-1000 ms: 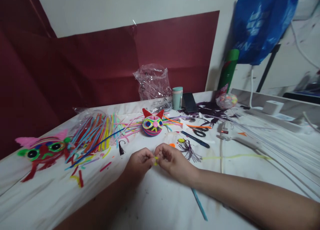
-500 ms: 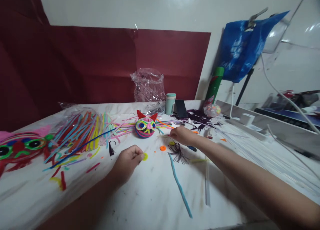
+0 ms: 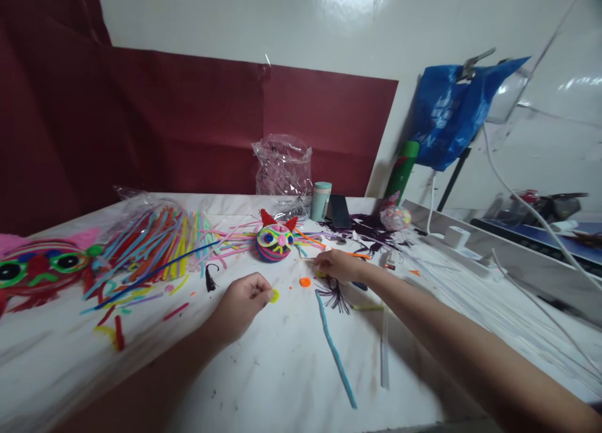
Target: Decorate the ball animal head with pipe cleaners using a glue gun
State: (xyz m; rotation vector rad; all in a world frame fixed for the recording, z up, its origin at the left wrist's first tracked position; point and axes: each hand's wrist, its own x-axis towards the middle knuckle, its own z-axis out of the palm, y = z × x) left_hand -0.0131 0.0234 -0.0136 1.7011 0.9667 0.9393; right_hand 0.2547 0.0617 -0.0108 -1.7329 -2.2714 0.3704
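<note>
My left hand (image 3: pixel 248 300) is closed, pinching a small yellow disc (image 3: pixel 274 295) between thumb and fingertips. Farther right, my right hand (image 3: pixel 336 266) has its fingers pressed together at a thin pale stick (image 3: pixel 308 259); how firmly it grips this is too small to tell. Behind and between the hands sits a round, colourful cat-like head (image 3: pixel 274 240) with red ears, a yellow-ringed face and a pink nose. An orange disc (image 3: pixel 305 282) lies between my hands. The dark tassel (image 3: pixel 336 297) is just below my right hand, beside a blue fuzzy strip (image 3: pixel 335 351).
Coloured fuzzy sticks (image 3: pixel 155 239) and a red-faced craft figure (image 3: pixel 44 269) occupy the left. At the back stand a mint-lidded cup (image 3: pixel 320 202), a phone (image 3: pixel 338 212) and clear plastic wrap (image 3: pixel 283 170). A power strip (image 3: pixel 455 237) is at right.
My right hand has moved slightly left and down in view, now at the pale stick. My left hand keeps the yellow disc. The view has shifted slightly.
</note>
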